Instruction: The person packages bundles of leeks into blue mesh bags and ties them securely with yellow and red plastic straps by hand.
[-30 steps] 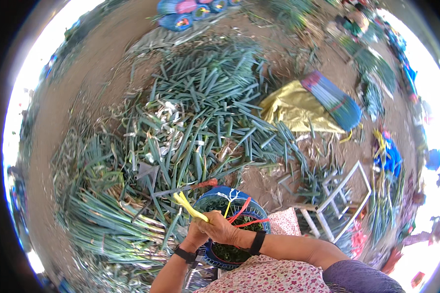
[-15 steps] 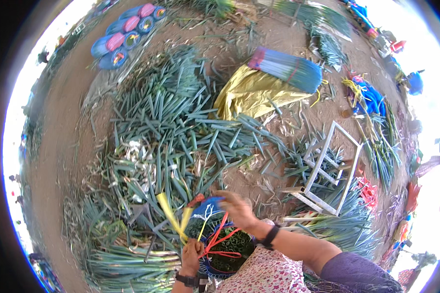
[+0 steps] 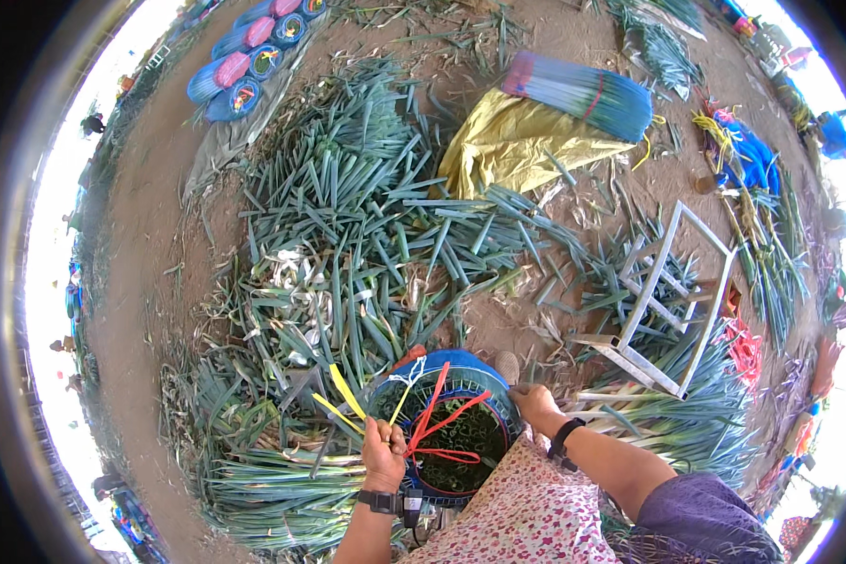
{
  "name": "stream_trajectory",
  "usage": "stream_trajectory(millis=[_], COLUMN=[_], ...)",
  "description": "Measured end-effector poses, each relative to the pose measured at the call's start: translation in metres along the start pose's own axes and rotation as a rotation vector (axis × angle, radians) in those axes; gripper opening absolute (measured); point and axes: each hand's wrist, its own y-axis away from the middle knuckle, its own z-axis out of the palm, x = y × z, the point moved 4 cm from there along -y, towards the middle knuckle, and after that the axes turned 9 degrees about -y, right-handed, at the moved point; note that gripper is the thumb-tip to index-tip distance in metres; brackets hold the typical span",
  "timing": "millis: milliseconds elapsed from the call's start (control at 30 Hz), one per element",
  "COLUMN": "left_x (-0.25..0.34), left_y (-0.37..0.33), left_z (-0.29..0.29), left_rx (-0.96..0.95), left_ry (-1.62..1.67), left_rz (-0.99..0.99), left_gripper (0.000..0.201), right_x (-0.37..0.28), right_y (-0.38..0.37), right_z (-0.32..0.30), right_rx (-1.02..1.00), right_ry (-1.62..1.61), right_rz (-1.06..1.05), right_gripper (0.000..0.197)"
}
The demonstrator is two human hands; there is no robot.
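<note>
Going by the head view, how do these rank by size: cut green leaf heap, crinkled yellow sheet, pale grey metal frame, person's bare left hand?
1. Cut green leaf heap
2. Crinkled yellow sheet and pale grey metal frame: too alike to rank
3. Person's bare left hand

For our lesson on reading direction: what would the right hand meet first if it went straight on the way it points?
Probably the blue rim of the round container, just ahead of the right hand; whether they already touch is hard to tell.

Left grip (image 3: 385,456) clenched, right grip (image 3: 538,408) palm-down
</note>
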Motion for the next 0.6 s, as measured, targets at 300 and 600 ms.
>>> stream_trajectory(millis=[300, 600], left_x=[0.000, -0.010], left_y=[0.001, 0.037], left_z=[-0.016, -0.081], left_rx=[-0.012, -0.198], left_ry=[0.042, -0.112], left_rz=[-0.044, -0.149], left_gripper=[0.045, 0.043], right_x=[-0.014, 0.026], right_y=[0.024, 0.044], right_z=[0.013, 0.064], right_rx=[0.147, 0.215], right_ry=[0.126, -0.114], right_rz=[-0.084, -0.006], right_gripper=[0.039, 0.049])
